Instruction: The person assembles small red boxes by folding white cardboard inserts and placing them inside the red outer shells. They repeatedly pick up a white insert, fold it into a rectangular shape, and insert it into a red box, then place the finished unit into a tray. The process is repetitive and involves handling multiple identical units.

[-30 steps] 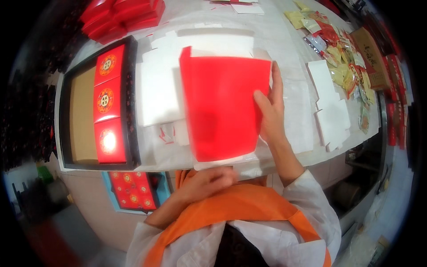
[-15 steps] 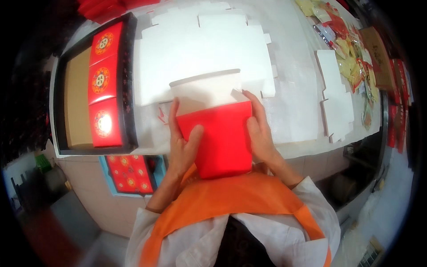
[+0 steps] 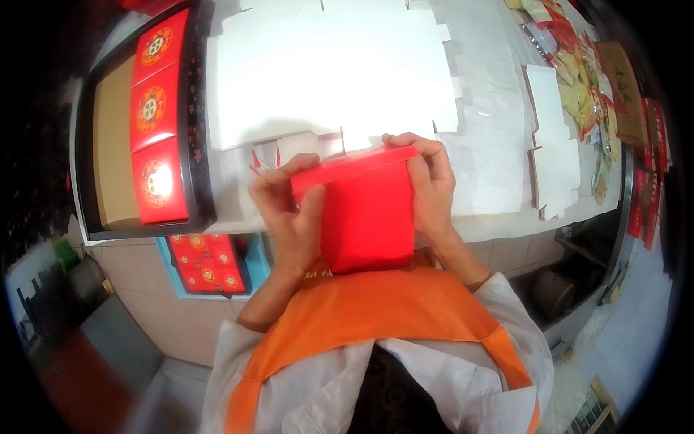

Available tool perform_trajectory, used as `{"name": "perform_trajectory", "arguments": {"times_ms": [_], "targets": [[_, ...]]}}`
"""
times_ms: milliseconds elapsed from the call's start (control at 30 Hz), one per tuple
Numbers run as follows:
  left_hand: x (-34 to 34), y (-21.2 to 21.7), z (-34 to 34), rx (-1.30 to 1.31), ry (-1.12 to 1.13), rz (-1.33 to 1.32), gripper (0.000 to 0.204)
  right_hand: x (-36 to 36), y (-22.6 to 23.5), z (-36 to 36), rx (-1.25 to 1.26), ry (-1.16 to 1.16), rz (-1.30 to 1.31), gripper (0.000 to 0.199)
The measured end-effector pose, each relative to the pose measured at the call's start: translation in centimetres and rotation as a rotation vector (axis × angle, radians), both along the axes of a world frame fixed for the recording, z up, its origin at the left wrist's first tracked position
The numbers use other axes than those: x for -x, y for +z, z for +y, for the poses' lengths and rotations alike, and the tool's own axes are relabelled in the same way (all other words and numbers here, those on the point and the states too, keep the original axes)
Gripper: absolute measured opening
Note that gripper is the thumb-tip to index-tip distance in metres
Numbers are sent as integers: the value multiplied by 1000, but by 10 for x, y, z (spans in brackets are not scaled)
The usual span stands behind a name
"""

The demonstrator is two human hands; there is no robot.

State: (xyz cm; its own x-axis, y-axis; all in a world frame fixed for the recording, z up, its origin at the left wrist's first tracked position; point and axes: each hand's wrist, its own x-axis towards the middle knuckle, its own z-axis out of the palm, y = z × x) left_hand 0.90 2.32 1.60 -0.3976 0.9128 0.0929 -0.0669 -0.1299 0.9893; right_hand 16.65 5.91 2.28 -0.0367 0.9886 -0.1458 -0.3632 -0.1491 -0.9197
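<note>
Up against the apron, both hands, left hand (image 3: 285, 206) and right hand (image 3: 431, 189), gripped the red box (image 3: 367, 217), which had gone from a flat sheet to folded, so shaping was underway

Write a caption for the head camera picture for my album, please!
Both hands, left hand and right hand, hold a red box at the table edge.

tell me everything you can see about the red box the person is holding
The red box looks like smooth, glossy cardboard, plain bright red with no pattern showing. It is folded into a boxy shape with a thin flap or edge along its top. It is held up off the white table, close to the person's orange apron. The left hand grips its left side with the thumb across the face; the right hand clasps its right side and top corner.
</note>
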Motion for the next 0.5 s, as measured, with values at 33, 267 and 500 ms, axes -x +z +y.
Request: {"name": "perform_trajectory", "arguments": {"times_ms": [33,267,500], "targets": [[1,10,3,36,-13,-3,28,1,1,0,1,-1,16,7],[9,23,13,262,-130,166,22,4,18,3,33,-1,41,15],[10,18,11,176,-171,114,13,-2,15,10,82,119,-75,15]]}}
